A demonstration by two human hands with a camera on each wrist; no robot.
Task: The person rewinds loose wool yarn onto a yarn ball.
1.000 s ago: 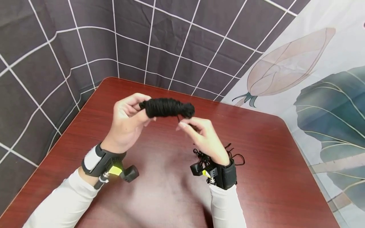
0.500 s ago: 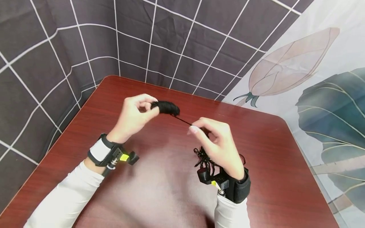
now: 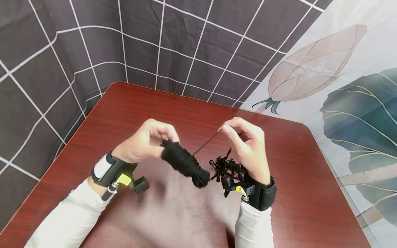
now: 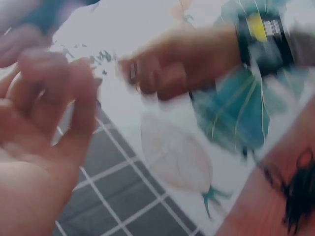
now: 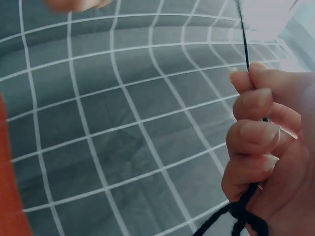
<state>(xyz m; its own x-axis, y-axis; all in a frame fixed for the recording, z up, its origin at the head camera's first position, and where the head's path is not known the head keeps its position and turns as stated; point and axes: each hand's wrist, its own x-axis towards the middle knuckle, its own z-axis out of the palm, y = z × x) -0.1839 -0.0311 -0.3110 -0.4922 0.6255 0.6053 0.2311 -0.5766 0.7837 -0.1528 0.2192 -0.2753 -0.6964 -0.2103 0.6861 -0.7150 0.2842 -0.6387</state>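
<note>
In the head view my left hand [image 3: 145,141] pinches one end of a bundle of black yarn [image 3: 183,160], wound thick round its middle. The bundle tilts down to the right, its looped end lowest. A single strand [image 3: 206,143] runs taut from the bundle up to my right hand [image 3: 248,144]. Thumb and forefinger of that hand pinch the strand. The right wrist view shows the yarn [image 5: 244,42] passing through the curled fingers [image 5: 251,137] and coming out below as thicker loops. In the left wrist view, both hands are blurred.
A loose tangle of black yarn [image 3: 227,168] lies on the reddish-brown table [image 3: 297,179], partly behind my right wrist. Behind the table hangs a dark grid-patterned cloth [image 3: 186,41]. A white cloth with leaf prints [image 3: 341,103] hangs on the right.
The bundle has swung from nearly level to tilted down and come lower. My right hand has moved right and up, away from it, drawing out a longer strand.
</note>
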